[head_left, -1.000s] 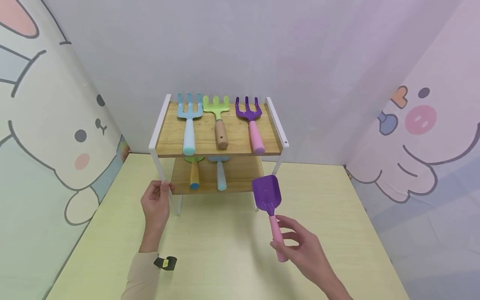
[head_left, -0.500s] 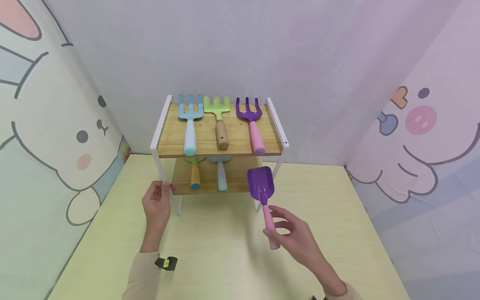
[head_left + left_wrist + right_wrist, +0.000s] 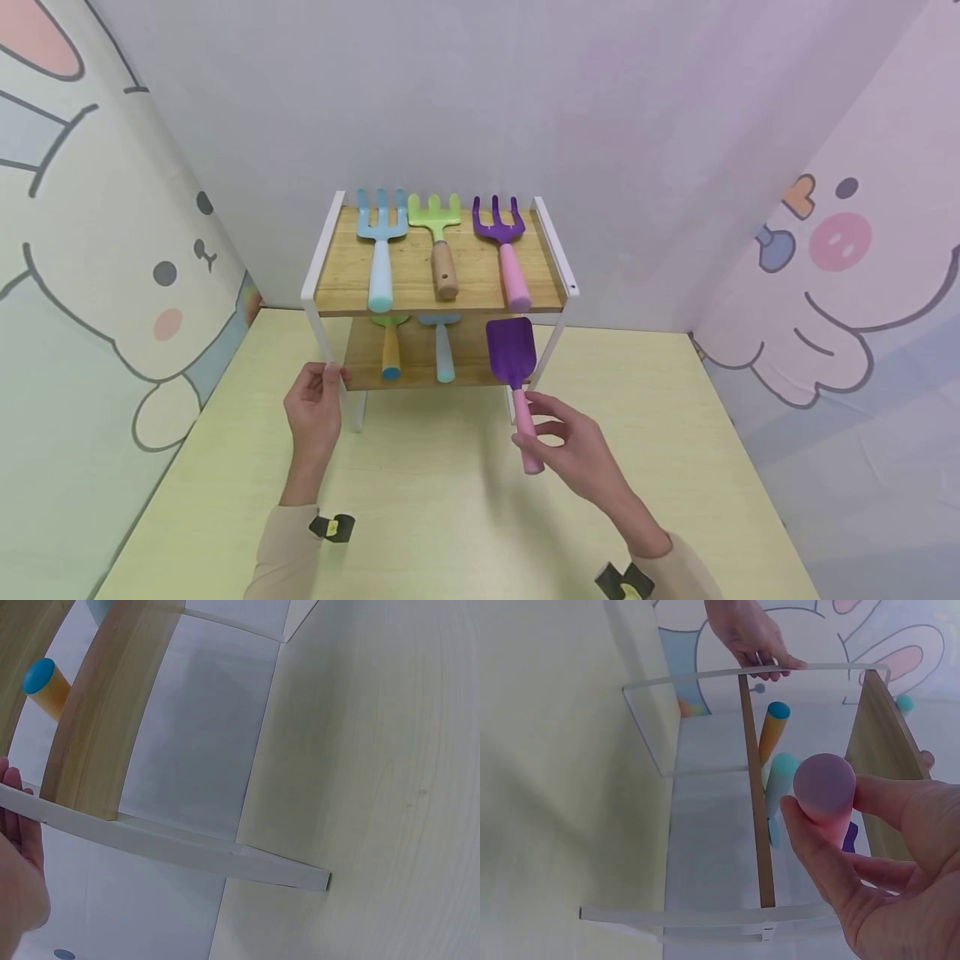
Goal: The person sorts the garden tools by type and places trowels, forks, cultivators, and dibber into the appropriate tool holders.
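My right hand pinches the pink handle of a purple-bladed trowel, blade pointing away, at the lower right front of a two-tier shelf rack. In the right wrist view the handle end faces the camera between thumb and fingers. At the rack's left front leg, my left hand grips the white post. The lower tier holds a green tool with a yellow handle and a light blue tool; their heads are partly hidden under the upper tier.
On the upper tier lie a blue hand fork, a green fork with a wooden handle and a purple fork with a pink handle. The rack stands on a pale wooden table, with a cloth wall behind it.
My right hand has carried the trowel forward and to the left, so its blade now overlaps the right end of the lower tier. The left hand stays on the post.
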The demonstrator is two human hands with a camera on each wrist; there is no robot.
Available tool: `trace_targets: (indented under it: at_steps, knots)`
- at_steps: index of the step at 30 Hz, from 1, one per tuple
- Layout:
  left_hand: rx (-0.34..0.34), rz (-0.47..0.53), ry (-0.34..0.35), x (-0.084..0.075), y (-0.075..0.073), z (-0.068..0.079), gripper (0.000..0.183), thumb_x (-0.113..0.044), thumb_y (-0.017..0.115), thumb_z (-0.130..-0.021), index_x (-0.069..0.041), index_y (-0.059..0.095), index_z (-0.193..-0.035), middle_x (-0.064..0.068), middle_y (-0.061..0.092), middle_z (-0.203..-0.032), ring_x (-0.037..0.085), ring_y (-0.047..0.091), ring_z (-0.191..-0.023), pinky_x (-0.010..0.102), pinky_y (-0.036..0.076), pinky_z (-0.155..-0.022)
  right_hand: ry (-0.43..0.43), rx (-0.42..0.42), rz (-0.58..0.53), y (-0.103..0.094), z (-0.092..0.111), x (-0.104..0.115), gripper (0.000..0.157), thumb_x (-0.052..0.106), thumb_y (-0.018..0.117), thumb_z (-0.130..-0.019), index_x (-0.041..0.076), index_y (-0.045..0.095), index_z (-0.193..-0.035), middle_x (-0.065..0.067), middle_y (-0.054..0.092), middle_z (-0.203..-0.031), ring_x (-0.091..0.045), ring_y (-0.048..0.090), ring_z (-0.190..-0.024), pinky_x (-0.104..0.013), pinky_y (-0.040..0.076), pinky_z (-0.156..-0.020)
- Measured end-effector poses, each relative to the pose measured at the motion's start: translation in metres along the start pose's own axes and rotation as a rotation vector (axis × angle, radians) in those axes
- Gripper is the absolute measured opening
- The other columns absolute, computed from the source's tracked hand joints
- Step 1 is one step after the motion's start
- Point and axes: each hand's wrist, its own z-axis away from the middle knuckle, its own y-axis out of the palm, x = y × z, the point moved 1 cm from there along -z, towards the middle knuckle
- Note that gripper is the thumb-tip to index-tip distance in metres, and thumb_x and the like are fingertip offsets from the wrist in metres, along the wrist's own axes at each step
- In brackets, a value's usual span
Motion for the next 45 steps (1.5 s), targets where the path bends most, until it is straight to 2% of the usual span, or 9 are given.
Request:
trace_targets:
  at_steps: [14,22,30,39,45]
  knots:
    - [0.002,-0.032,0.000,0.000,-0.001,0.000,0.023,0.002,0.057,-0.103,0.022,0.053,-0.092,-0.001,0.071,-0.082,0.007,0.068,-0.077,0.018,0.053,-0.075,0.017,-0.012,0.060,0.005,-0.027,0.009,0.056,0.009,0.083,-0.088,0.007,0.061,-0.139,-0.010,0.070,-0.123,-0.023,0.074,-0.096,-0.031,0.061,-0.068]
    - [-0.001,-0.023,-0.001,0.000,0.000,0.000,0.023,0.003,0.057,-0.103,0.022,0.053,-0.092,-0.001,0.072,-0.082,0.007,0.068,-0.077,0.017,0.053,-0.076,0.016,-0.050,0.153,0.010,-0.041,0.017,0.054,0.008,0.082,-0.088,0.005,0.062,-0.138,-0.010,0.071,-0.121,-0.023,0.074,-0.093,-0.028,0.060,-0.070]
    - [0.007,0.001,0.012,0.000,0.000,-0.001,0.022,0.004,0.057,-0.103,0.023,0.052,-0.092,0.000,0.072,-0.083,0.008,0.068,-0.078,0.017,0.053,-0.076,-0.026,-0.085,0.198,0.016,-0.053,0.023,0.049,0.007,0.082,-0.087,0.001,0.064,-0.133,-0.012,0.074,-0.113,-0.027,0.073,-0.092,-0.028,0.060,-0.073]
    - [0.012,0.005,0.012,-0.001,0.001,-0.001,0.022,0.004,0.056,-0.103,0.023,0.051,-0.092,0.000,0.072,-0.083,0.008,0.069,-0.079,0.017,0.053,-0.078,-0.071,-0.143,0.238,0.025,-0.065,0.021,0.043,0.005,0.080,-0.088,0.000,0.067,-0.128,-0.012,0.074,-0.107,-0.028,0.075,-0.088,-0.026,0.059,-0.062]
    - [0.001,-0.012,0.003,-0.002,0.001,0.000,0.023,0.003,0.056,-0.103,0.023,0.052,-0.092,-0.001,0.071,-0.083,0.008,0.069,-0.078,0.017,0.054,-0.079,-0.133,-0.161,0.260,0.029,-0.073,0.023,0.034,-0.001,0.076,-0.088,-0.004,0.068,-0.121,-0.016,0.074,-0.110,-0.029,0.075,-0.087,-0.030,0.061,-0.070]
